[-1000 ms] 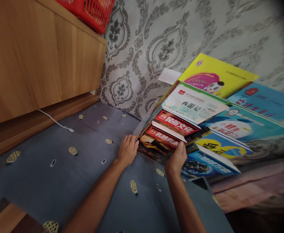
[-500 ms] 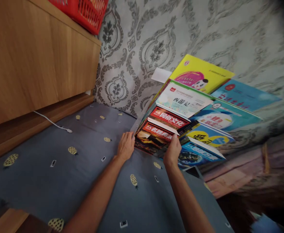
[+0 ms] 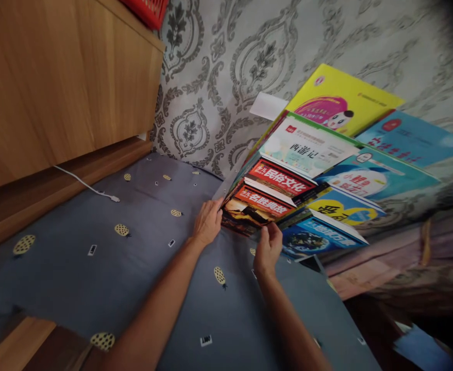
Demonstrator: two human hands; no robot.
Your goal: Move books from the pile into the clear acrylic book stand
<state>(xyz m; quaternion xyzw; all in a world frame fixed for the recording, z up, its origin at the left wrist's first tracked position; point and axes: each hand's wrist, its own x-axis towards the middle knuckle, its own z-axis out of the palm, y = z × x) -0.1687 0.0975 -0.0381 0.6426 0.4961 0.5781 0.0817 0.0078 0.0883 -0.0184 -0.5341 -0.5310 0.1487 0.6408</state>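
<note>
Several children's books stand in two stepped columns in a display rack with a pale side panel. My left hand is closed around the rack's lower left edge, beside the front book. That book has an orange-and-dark cover. At its lower right edge, my right hand has thumb and fingers pinched together; the fingertips are partly hidden. Just right of this hand is a blue book with a globe. Behind the front book rise a red-titled book, a white-green book and a yellow book.
A grey-blue cloth with pineapple prints covers the surface. On the left stands a wooden cabinet, with a white cable coming from under it. A red basket sits on top. Patterned wallpaper is behind the rack.
My right hand has slid down and slightly left, from the front book's upper right corner to its lower right edge. My left hand stays at the rack's left edge. The view has shifted slightly.
</note>
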